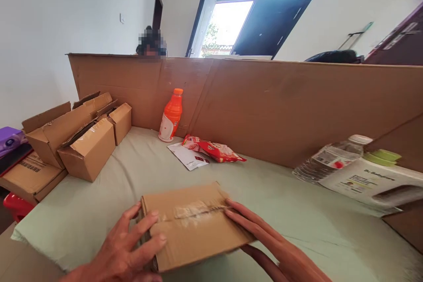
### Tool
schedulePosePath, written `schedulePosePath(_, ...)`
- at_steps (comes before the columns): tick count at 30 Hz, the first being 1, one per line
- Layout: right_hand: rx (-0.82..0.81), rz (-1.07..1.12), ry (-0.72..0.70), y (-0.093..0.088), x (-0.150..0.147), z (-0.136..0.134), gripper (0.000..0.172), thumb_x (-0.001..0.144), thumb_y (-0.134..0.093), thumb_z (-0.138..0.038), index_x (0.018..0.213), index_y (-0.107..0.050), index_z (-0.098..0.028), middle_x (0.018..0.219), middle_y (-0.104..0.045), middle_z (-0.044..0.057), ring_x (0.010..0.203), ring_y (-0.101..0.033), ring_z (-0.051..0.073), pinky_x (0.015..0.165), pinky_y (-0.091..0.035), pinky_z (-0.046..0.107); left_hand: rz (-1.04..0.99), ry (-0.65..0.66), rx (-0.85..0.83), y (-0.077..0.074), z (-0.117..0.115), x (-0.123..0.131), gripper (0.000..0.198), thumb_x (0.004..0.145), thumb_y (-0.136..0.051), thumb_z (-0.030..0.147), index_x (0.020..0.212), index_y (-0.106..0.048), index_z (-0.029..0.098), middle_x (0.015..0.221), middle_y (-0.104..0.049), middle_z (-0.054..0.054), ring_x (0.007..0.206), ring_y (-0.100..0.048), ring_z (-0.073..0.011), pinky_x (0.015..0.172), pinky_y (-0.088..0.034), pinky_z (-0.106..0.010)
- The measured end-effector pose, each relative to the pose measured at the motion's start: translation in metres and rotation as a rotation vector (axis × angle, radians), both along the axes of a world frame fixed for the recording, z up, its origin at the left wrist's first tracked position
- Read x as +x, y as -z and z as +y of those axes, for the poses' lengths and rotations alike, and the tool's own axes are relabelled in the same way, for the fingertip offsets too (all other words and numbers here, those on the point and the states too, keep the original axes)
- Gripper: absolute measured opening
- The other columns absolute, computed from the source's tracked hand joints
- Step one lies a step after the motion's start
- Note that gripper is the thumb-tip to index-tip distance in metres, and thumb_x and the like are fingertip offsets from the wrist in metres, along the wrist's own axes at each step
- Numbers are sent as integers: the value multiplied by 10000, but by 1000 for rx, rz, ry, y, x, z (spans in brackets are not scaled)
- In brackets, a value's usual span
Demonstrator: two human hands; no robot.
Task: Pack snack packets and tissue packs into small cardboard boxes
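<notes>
A brown cardboard box with clear tape along its top seam is held between my two hands, low over the cloth-covered table. My left hand grips its left end, fingers spread over the edge and onto the top. At the right end my right hand holds on, with fingers along the top edge and the thumb lower down. The box's underside is hidden. Beyond it lie a red snack packet and a white card, with an orange drink bottle standing behind them.
Several cardboard boxes stand at the left. A tall cardboard panel runs along the back. On the right are a clear water bottle and a white jug with a green lid. A person's head shows above the panel.
</notes>
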State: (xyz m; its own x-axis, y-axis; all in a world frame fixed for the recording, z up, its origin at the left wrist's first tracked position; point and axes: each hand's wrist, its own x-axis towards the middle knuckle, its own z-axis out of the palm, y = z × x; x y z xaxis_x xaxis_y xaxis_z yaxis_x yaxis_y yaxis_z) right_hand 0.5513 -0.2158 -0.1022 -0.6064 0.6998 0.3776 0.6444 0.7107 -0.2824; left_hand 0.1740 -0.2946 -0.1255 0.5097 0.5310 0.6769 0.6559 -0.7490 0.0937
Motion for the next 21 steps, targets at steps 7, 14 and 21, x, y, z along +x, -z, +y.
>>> schedulePosePath(7, -131, 266, 226, -2, -150, 142, 607, 935, -476, -156, 1534, -446, -248, 1676, -280, 149, 1501, -378, 309, 1189, -387, 532, 44, -572, 7, -25, 76, -28, 453, 915, -686, 332, 1358, -605, 280, 1447, -608, -93, 1267, -536, -341, 1024, -521, -489)
schedulePosePath(14, -256, 224, 205, 47, -272, 179, 705, 835, -565, -122, 1527, -431, -137, 1537, -489, 210, 1418, -487, 297, 1160, -402, 468, -6, -919, -67, -42, 220, -24, 470, 924, -653, 307, 1380, -601, 204, 1493, -547, -166, 1277, -495, -424, 1010, -486, -575)
schedulePosePath(21, -297, 169, 64, 63, -272, 174, 410, 924, -542, -197, 1317, -637, -127, 1506, -537, 194, 1446, -432, 320, 1190, -291, 502, -11, -1074, -180, -50, 294, -22, 494, 948, -607, 360, 1422, -543, 238, 1556, -467, -134, 1339, -438, -428, 1050, -448, -558)
